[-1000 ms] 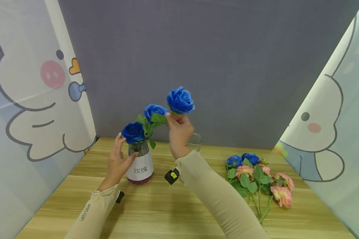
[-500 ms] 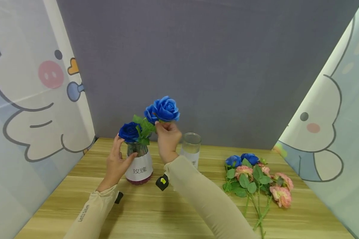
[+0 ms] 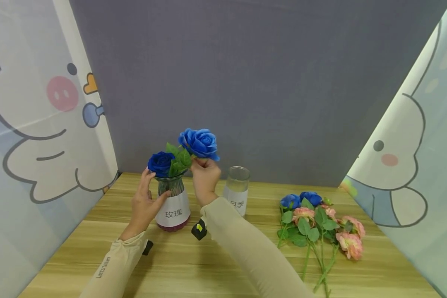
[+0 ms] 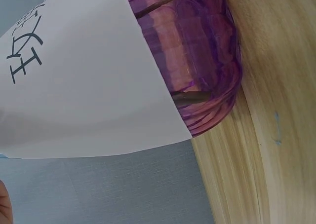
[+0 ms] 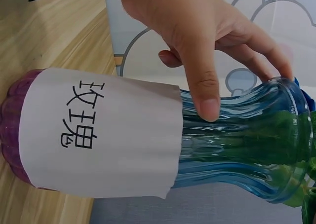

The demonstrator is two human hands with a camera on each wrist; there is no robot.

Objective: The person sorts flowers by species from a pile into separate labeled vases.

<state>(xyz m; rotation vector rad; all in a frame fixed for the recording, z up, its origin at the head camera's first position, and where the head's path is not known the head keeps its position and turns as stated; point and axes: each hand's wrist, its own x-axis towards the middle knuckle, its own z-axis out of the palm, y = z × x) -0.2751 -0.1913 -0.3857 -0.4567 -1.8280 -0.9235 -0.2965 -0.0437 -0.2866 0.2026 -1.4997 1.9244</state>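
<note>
- While pinching a bright-blue, many-petalled artificial rose (image 3: 205, 143) just below the bloom, leaves hardly any gap between thumb and fingers of the right-hand grip (image 3: 205, 178).
- Holds the neck of an upright, ribbed glass vase, blue-tinted above and purple at the base (image 3: 174, 188), in the left-hand grip (image 3: 143, 205): spread about as wide as the neck, thumb on the near side, fingers reaching round toward the rim.
- Has the held bloom above and right of the vase's mouth, pinch just beside the rim; judged the deciding relation, with the vase's long axis vertical.
- Cannot tell the line of the held stem below the pinch, nor any entry into the mouth, behind that hand.
- Has the right hand nearer the bloom, the left nearer the vase.
- Shows at the mouth a dark-blue rose (image 3: 161, 164) and green leaves (image 3: 184, 157); brown stems (image 4: 192, 97) inside the purple base.
- Shows another blue rose (image 3: 185, 138), partly hidden behind the held one.
- Includes, farther right, a clear glass cylinder (image 3: 238, 173) and loose pink ruffled flowers (image 3: 350, 245) on the wood-grain bench (image 3: 193, 265).
</note>
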